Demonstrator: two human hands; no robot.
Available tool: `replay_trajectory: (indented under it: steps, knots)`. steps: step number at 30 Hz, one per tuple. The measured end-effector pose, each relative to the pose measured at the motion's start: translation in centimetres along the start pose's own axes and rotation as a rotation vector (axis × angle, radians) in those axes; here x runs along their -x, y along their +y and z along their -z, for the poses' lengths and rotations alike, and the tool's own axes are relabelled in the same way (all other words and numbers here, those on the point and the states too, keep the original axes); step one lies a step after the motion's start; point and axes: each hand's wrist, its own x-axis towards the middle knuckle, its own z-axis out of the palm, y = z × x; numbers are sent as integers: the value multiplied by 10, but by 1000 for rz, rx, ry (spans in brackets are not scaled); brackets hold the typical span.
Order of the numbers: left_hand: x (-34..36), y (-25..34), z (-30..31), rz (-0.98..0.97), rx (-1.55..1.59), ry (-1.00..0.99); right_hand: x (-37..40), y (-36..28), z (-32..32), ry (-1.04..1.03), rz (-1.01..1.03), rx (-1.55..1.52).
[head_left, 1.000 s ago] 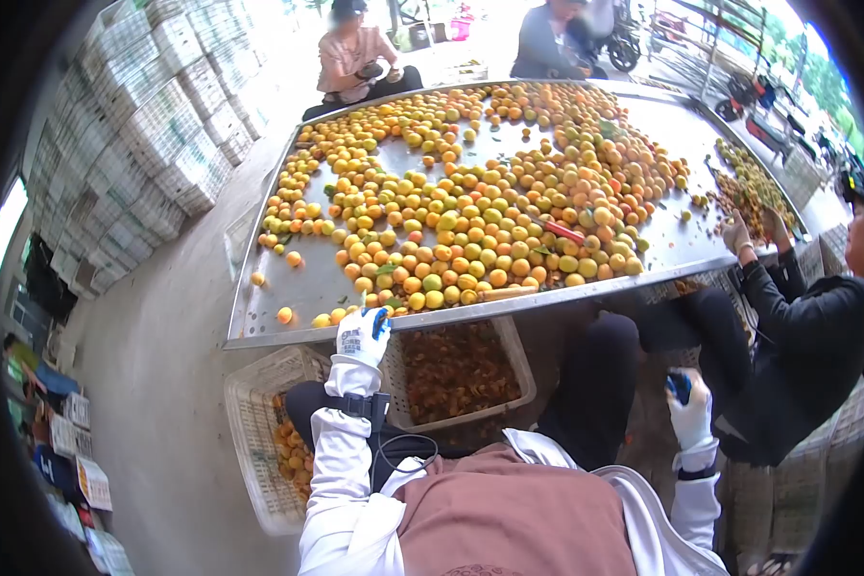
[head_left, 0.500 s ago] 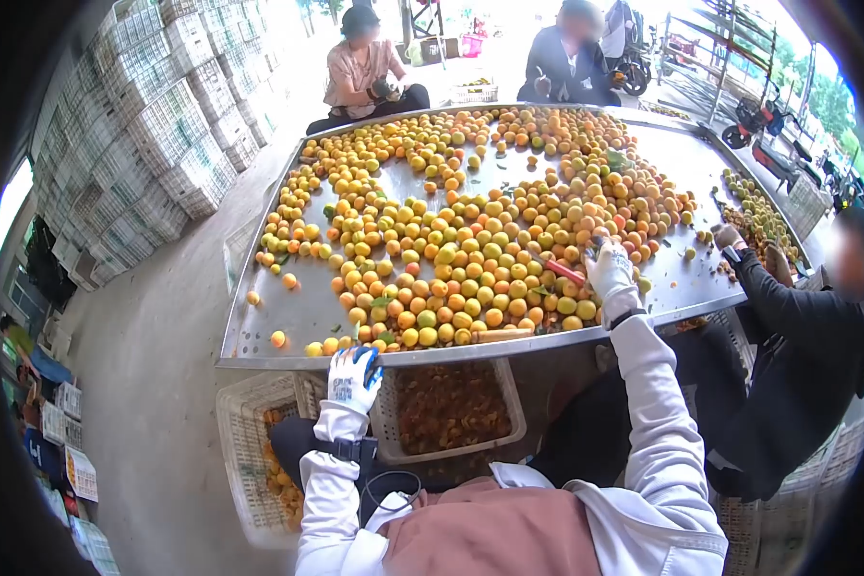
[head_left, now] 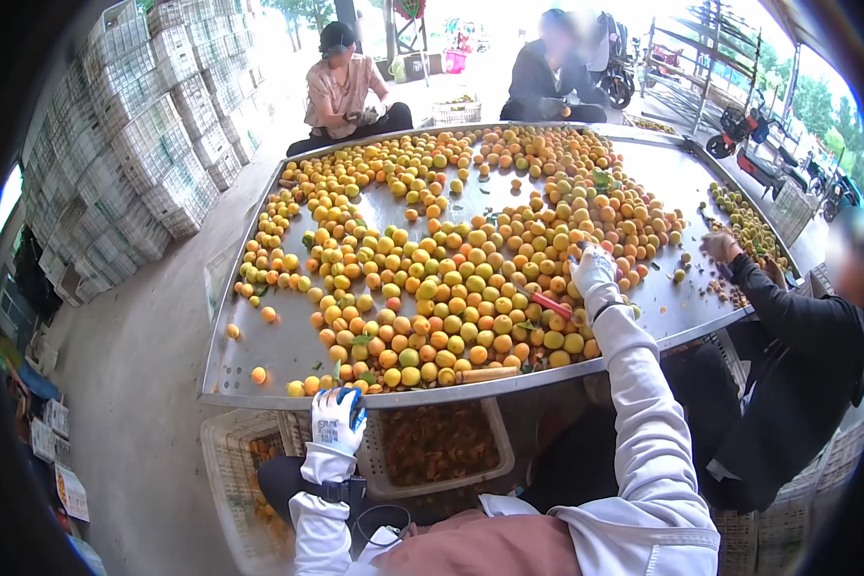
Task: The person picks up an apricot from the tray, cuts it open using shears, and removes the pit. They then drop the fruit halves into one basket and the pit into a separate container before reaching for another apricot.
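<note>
My right hand, in a white glove with blue fingertips, reaches into a heap of yellow-orange apricots on a metal table. Its fingers close around an orange apricot, partly hidden by the glove. My left hand, gloved alike, is at the near table edge, thumb apart from loosely bent fingers, with nothing visible between them. A red, handle-like object lies among the fruit below my right hand. Near the front rim lies a wooden stick-like piece.
Below the table stand a crate of brownish pieces and a white crate with orange pieces. A co-worker reaches onto the table at right; two people sit beyond it. Stacked crates rise at left.
My right hand has moved slightly forward into the heap and its fingers have closed on an apricot. My left hand stays at the edge. The camera view has shifted.
</note>
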Motion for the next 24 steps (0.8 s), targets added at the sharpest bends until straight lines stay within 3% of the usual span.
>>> replay_trajectory:
  steps: [5, 7, 9, 13, 17, 21, 24]
  knots:
    - [-4, 0, 3, 12, 27, 0, -23, -16, -10, -209, -143, 118]
    - [-6, 1, 6, 28, 80, -32, -27, -19, -22, -66, -96, 185]
    - [-9, 4, 8, 29, 80, -31, -36, -21, -26, -117, -116, 206]
    - [-28, 24, 25, 53, 211, 197, -45, -29, -27, -337, -124, 261]
    - [-38, 36, 39, 88, 367, 343, -26, -37, -22, -275, -23, 249]
    - [-48, 42, 45, 33, 446, 318, -22, -43, -14, -358, -41, 222]
    - [-55, 47, 40, 84, 669, 274, -4, -48, 3, -274, 2, 106]
